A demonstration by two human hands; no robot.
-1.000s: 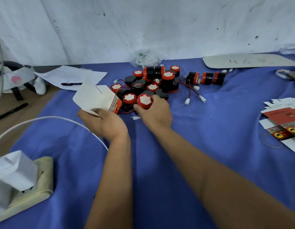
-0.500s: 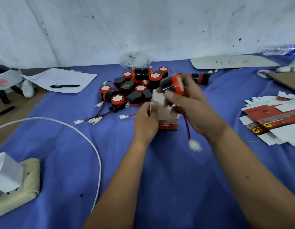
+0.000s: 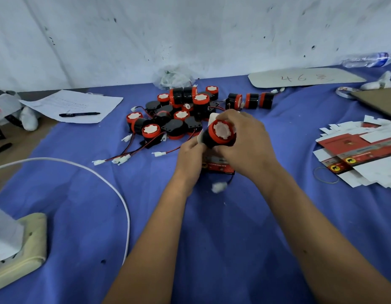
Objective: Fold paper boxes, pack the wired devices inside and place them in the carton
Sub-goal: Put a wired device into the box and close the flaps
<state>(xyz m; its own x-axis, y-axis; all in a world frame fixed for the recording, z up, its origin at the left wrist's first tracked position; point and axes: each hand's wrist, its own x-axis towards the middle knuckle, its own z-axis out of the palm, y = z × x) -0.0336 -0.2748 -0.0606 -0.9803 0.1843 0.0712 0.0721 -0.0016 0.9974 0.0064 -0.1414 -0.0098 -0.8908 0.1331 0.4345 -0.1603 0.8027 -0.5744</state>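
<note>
left hand point(image 3: 190, 157): I grip the box point(image 3: 218, 164), steady.
right hand point(image 3: 245, 145): grips device point(image 3: 221, 133) above box mouth.
do well: I'd feed the dangling wire first, then seat device straight.

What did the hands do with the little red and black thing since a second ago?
The right hand picked one wired device off the pile and brought it toward the person, onto the top of the paper box. The left hand carried that box from the left of the pile to the middle. The device's white plug now dangles below. The pile of devices and flat boxes stayed put.
</note>
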